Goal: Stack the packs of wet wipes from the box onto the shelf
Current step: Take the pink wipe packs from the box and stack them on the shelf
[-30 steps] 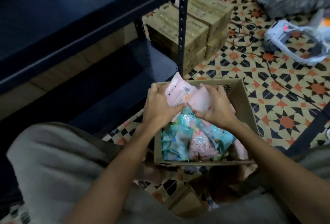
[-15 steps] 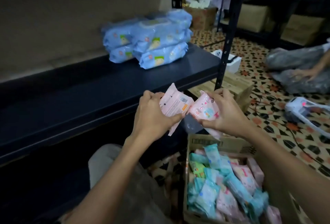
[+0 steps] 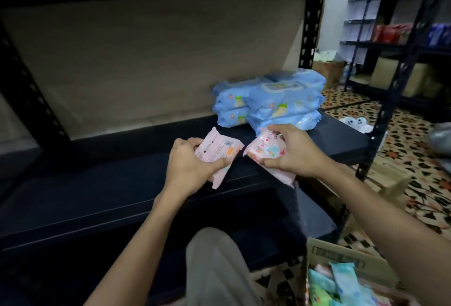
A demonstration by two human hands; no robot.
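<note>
each hand [image 3: 188, 162] [image 3: 296, 150] clamps a pink pack [image 3: 216, 150] [image 3: 264, 150] above the shelf [image 3: 122, 183]. set both flat — beside the blue packs [image 3: 273, 100], edges squared.

This looks like a shop's back room, where goods are kept. A dark metal shelf [image 3: 122, 183] holds a pile of big blue wipe packs [image 3: 268, 100] near its right end. Behind it more racks [image 3: 390, 37] carry red and blue packets (too blurry to read) and brown boxes [image 3: 395, 78]. The patterned tile floor [image 3: 415, 139] has an open cardboard box [image 3: 341, 259] full of small packs.
</note>
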